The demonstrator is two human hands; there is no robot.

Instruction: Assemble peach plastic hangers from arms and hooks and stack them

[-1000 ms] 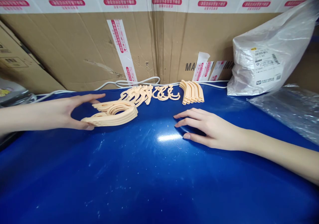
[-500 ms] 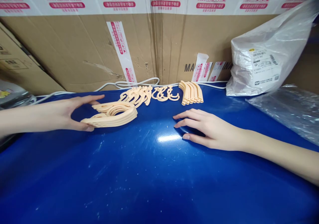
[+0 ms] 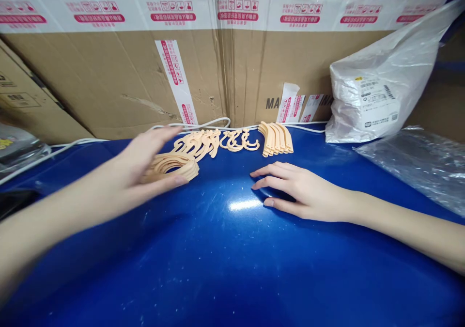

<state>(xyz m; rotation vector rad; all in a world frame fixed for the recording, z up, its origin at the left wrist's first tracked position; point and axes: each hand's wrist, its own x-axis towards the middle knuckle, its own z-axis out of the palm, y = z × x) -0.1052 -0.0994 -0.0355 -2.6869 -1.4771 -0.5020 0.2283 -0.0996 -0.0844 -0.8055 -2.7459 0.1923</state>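
My left hand (image 3: 140, 164) is over the left part of a stack of curved beige plastic hanger pieces (image 3: 189, 168), partly hiding it. Its thumb and fingers are spread apart; whether they touch the stack I cannot tell. Just behind the stack lies a row of beige arm-shaped pieces (image 3: 203, 143). To their right are several loose beige hooks (image 3: 236, 142), then a neat bundle of beige curved bars (image 3: 276, 138). My right hand (image 3: 296, 189) rests on the blue tabletop (image 3: 232, 259) in front of that bundle, fingers loosely apart and holding nothing.
Taped cardboard boxes (image 3: 119, 70) stand as a wall along the back. A white cable (image 3: 196, 125) runs at their foot. At the right are a labelled white plastic bag (image 3: 345, 104) and clear plastic film (image 3: 417, 162). Another plastic-wrapped item (image 3: 22, 147) sits far left.
My left hand has moved right, from the stack's left end to over it, with its fingers still spread. My right hand stays put. The view has tilted up slightly.
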